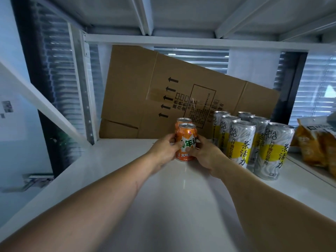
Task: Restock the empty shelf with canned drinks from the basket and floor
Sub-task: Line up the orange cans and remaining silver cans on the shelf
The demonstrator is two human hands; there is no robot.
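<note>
The orange can (185,142) stood upright on the white shelf (112,160), just in front of a second orange can (184,120) and left of the silver-and-yellow cans (258,142); the left hand (163,151) and right hand (205,155) clasped it, fingers curled round its sides; flattened cardboard (163,91) leaned behind the cans.

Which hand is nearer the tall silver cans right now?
Right. The right hand grips the front orange can on the side facing the silver cans, just short of them. The left hand holds the can's far side.
</note>
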